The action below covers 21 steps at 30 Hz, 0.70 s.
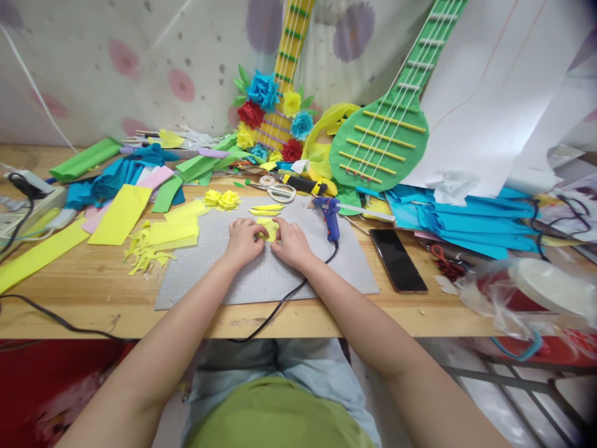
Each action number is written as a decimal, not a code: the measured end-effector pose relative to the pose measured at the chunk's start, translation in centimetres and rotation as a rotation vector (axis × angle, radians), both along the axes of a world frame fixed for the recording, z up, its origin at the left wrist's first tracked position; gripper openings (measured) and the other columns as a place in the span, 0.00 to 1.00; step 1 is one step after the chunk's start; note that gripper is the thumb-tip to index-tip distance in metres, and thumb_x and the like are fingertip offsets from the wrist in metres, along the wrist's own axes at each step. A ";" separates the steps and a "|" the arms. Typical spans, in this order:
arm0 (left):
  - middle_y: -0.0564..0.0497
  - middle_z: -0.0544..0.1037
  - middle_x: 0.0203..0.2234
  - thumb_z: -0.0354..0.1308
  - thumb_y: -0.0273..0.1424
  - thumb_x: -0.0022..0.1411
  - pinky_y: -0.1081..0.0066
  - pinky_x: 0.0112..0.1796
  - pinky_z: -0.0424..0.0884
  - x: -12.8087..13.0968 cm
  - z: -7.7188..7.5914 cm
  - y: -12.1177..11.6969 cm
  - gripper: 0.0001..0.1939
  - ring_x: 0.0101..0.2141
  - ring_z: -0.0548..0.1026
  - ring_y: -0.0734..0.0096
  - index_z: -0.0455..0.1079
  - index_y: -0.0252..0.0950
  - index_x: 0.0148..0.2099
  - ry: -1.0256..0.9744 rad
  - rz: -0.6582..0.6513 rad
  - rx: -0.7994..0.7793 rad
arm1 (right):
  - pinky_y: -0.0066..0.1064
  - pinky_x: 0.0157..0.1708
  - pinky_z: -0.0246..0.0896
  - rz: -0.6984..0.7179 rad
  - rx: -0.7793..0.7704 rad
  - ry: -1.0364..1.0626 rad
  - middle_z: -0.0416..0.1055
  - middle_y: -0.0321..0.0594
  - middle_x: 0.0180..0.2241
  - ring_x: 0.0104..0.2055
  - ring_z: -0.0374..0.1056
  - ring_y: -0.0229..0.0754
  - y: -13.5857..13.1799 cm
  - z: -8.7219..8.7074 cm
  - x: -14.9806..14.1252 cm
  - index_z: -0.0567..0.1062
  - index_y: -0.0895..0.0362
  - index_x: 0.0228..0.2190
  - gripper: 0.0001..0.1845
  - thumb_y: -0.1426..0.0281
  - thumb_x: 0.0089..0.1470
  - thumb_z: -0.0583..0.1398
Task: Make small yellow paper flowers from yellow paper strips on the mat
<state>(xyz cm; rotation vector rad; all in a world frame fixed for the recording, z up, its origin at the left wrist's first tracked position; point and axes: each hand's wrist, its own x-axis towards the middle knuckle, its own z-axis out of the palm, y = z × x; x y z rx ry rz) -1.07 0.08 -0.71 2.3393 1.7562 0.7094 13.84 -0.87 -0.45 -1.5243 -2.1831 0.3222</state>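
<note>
A small piece of yellow crepe paper (267, 229) lies between my two hands over the grey board (200, 274). My left hand (245, 239) has its fingers curled on the paper's left edge, and my right hand (291, 242) pinches its right edge. Just beyond them rest a few thin yellow paper strips (267, 210). Yellow paper flowers (222, 200) sit at the board's back left edge. A blue glue gun (330, 218) stands to the right of my right hand, its black cord running under my right forearm.
Scissors (280, 191) lie behind the board. A phone (398, 260) is at right, near blue crepe paper (457, 221). Yellow paper sheets (173, 231) and scraps (147, 249) spread leftward. A green paper guitar (380, 146) and a yellow one (285, 68) lean at the back.
</note>
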 end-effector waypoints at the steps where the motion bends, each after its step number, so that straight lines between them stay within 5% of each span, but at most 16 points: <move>1: 0.49 0.72 0.31 0.52 0.26 0.48 0.58 0.44 0.56 0.0 0.0 0.0 0.11 0.41 0.65 0.60 0.74 0.42 0.31 0.000 0.001 -0.002 | 0.37 0.42 0.55 0.004 -0.007 0.013 0.70 0.45 0.37 0.39 0.61 0.47 0.0 0.0 0.1 0.61 0.62 0.51 0.29 0.74 0.45 0.54; 13: 0.50 0.73 0.36 0.52 0.23 0.44 0.60 0.46 0.56 -0.4 0.5 -0.5 0.18 0.43 0.65 0.61 0.72 0.41 0.38 -0.046 -0.075 -0.007 | 0.28 0.39 0.59 0.110 -0.164 0.436 0.68 0.35 0.32 0.34 0.63 0.35 1.2 -1.3 2.4 0.58 0.58 0.49 0.31 0.80 0.40 0.50; 21: 0.49 0.72 0.46 0.48 0.18 0.43 0.60 0.48 0.59 -2.5 0.4 0.4 0.25 0.48 0.65 0.60 0.68 0.39 0.45 -0.128 0.151 0.029 | 0.34 0.42 0.56 0.159 0.045 0.057 0.70 0.41 0.37 0.42 0.62 0.44 0.0 0.2 1.3 0.64 0.57 0.46 0.22 0.69 0.46 0.57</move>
